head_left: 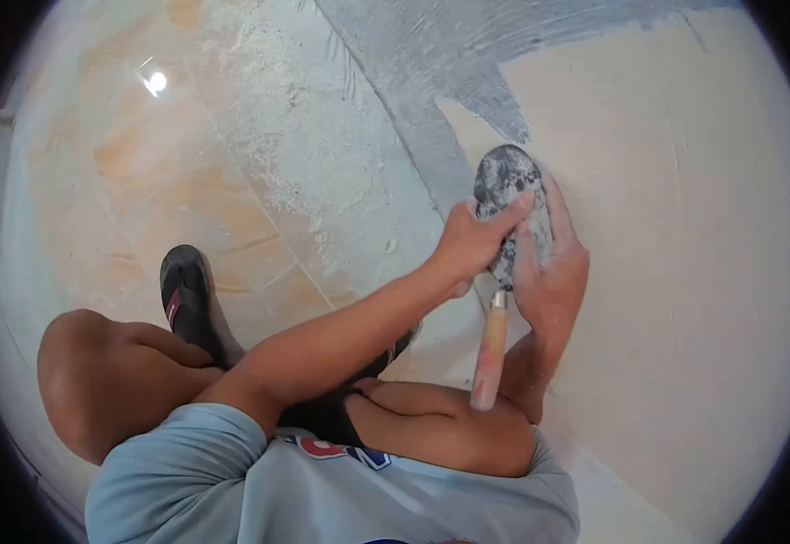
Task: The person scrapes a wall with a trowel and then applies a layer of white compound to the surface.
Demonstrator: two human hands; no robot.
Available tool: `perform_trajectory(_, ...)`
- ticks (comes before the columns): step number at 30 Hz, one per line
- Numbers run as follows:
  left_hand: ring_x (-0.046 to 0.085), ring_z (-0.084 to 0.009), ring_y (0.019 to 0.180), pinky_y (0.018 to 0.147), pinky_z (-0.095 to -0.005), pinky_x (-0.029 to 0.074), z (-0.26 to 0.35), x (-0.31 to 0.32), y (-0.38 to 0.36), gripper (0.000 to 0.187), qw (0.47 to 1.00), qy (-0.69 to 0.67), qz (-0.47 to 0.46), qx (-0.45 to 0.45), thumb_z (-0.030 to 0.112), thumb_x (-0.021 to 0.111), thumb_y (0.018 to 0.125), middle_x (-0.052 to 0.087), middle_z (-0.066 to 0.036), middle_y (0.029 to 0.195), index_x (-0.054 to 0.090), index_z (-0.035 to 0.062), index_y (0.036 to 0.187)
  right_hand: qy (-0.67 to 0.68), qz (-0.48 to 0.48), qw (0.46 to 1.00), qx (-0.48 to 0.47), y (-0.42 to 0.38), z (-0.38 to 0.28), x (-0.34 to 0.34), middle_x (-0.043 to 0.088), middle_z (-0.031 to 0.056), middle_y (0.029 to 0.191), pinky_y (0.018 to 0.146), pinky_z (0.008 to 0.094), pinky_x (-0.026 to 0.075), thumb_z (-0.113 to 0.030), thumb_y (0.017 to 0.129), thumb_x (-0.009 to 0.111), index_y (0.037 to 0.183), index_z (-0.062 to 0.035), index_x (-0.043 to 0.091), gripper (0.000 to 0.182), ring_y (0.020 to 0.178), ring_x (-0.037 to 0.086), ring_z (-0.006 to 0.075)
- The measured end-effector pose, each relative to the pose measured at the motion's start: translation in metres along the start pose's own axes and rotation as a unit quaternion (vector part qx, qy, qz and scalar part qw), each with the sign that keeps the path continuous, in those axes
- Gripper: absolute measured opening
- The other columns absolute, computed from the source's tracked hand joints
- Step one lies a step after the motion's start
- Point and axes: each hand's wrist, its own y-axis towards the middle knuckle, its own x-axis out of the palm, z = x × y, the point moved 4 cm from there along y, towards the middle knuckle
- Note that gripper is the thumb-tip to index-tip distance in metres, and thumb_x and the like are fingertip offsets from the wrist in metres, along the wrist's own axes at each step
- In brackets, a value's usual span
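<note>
A trowel [506,195] with a rounded metal blade smeared in grey mortar points up in front of the wall. Its wooden handle [491,349] hangs down free, touched by neither hand. My left hand [469,249] reaches across from the left, its fingers pressed on the face of the blade. Cupping the blade from behind and from the right is my right hand [551,276], fingers stretched along the blade's edge. I am crouched, with both knees below the hands.
A cream wall [685,272] fills the right side, with a grey plastered patch [467,63] at the top. The orange-toned tiled floor [141,163] on the left is dusted with white powder. My foot in a black sandal [184,290] rests on it.
</note>
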Motion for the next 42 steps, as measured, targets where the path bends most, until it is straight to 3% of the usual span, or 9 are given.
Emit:
perform_trajectory(4, 0.058, -0.0096, 0.058, 0.048, -0.0275, 0.045, 0.007, -0.009, 0.008, 0.042, 0.999, 0.038, 0.008, -0.002, 0.044, 0.077, 0.094, 0.064, 0.000, 0.077, 0.066, 0.0037, 0.099, -0.010, 0.011, 1.000, -0.014, 0.002, -0.007, 0.002, 0.071, 0.0247, 0.104, 0.077, 0.0504, 0.055, -0.020, 0.093, 0.060, 0.152, -0.0214, 0.049, 0.060, 0.093, 0.068, 0.0484)
perform_trajectory(16, 0.063, -0.0119, 0.064, 0.053, -0.0280, 0.051, 0.004, -0.012, 0.016, 0.041, 1.000, -0.018, -0.005, 0.012, 0.044, 0.077, 0.093, 0.067, -0.003, 0.081, 0.066, 0.0050, 0.102, -0.017, 0.008, 1.000, -0.001, 0.004, 0.000, 0.007, 0.071, 0.0272, 0.106, 0.080, 0.0510, 0.055, -0.021, 0.094, 0.060, 0.152, -0.0202, 0.049, 0.059, 0.095, 0.067, 0.0494)
perform_trajectory(21, 0.067, -0.0137, 0.078, 0.063, -0.0337, 0.056, 0.006, 0.008, -0.012, 0.043, 0.998, 0.000, 0.009, -0.062, 0.040, 0.081, 0.090, 0.072, -0.007, 0.092, 0.072, 0.0013, 0.106, 0.058, 0.016, 0.998, 0.002, -0.005, 0.004, -0.011, 0.071, 0.0265, 0.110, 0.082, 0.0493, 0.055, -0.020, 0.095, 0.059, 0.150, -0.0189, 0.052, 0.055, 0.098, 0.068, 0.0481)
perform_trajectory(25, 0.067, -0.0138, 0.074, 0.063, -0.0333, 0.056, 0.006, -0.007, 0.009, 0.043, 1.000, 0.005, 0.009, 0.009, 0.039, 0.080, 0.091, 0.072, -0.007, 0.092, 0.071, -0.0001, 0.106, -0.014, 0.034, 0.999, -0.025, 0.006, 0.002, 0.005, 0.072, 0.0248, 0.109, 0.081, 0.0466, 0.056, -0.019, 0.094, 0.059, 0.149, -0.0187, 0.054, 0.055, 0.093, 0.069, 0.0468)
perform_trajectory(27, 0.067, -0.0136, 0.075, 0.064, -0.0330, 0.055, 0.002, -0.004, 0.005, 0.043, 1.000, 0.002, 0.009, -0.010, 0.039, 0.080, 0.091, 0.072, -0.007, 0.093, 0.071, -0.0006, 0.107, -0.017, 0.016, 0.999, 0.029, 0.002, -0.003, 0.000, 0.072, 0.0244, 0.108, 0.080, 0.0460, 0.056, -0.019, 0.094, 0.060, 0.149, -0.0189, 0.054, 0.055, 0.093, 0.069, 0.0465)
perform_trajectory(31, 0.058, -0.0090, 0.060, 0.049, -0.0267, 0.045, 0.001, 0.014, -0.012, 0.043, 1.000, -0.016, -0.008, -0.011, 0.044, 0.077, 0.093, 0.066, -0.002, 0.082, 0.065, 0.0029, 0.098, 0.034, 0.029, 0.998, -0.034, -0.004, -0.001, -0.015, 0.072, 0.0242, 0.106, 0.078, 0.0465, 0.056, -0.021, 0.094, 0.060, 0.149, -0.0190, 0.054, 0.055, 0.093, 0.069, 0.0467)
perform_trajectory(34, 0.062, -0.0107, 0.065, 0.052, -0.0264, 0.048, -0.001, 0.001, 0.001, 0.046, 0.999, 0.001, 0.031, -0.032, 0.046, 0.079, 0.091, 0.066, -0.003, 0.083, 0.065, 0.0026, 0.099, 0.014, 0.019, 0.999, -0.049, 0.003, 0.002, -0.004, 0.072, 0.0245, 0.106, 0.080, 0.0481, 0.056, -0.020, 0.095, 0.060, 0.151, -0.0199, 0.051, 0.057, 0.096, 0.068, 0.0471)
perform_trajectory(35, 0.062, -0.0110, 0.066, 0.055, -0.0267, 0.050, 0.005, -0.008, 0.010, 0.044, 0.998, 0.030, 0.043, 0.038, 0.045, 0.078, 0.092, 0.066, -0.003, 0.082, 0.065, 0.0035, 0.099, -0.006, 0.007, 0.999, -0.032, 0.011, 0.000, 0.004, 0.072, 0.0247, 0.106, 0.080, 0.0490, 0.055, -0.020, 0.095, 0.059, 0.151, -0.0208, 0.051, 0.057, 0.095, 0.068, 0.0471)
perform_trajectory(42, 0.063, -0.0123, 0.067, 0.054, -0.0304, 0.052, 0.002, -0.007, 0.008, 0.043, 0.999, -0.008, -0.012, -0.045, 0.045, 0.076, 0.094, 0.067, -0.003, 0.085, 0.066, 0.0044, 0.103, -0.011, -0.005, 1.000, 0.001, 0.005, 0.000, 0.003, 0.072, 0.0244, 0.108, 0.081, 0.0528, 0.054, -0.021, 0.093, 0.059, 0.152, -0.0254, 0.049, 0.060, 0.094, 0.068, 0.0489)
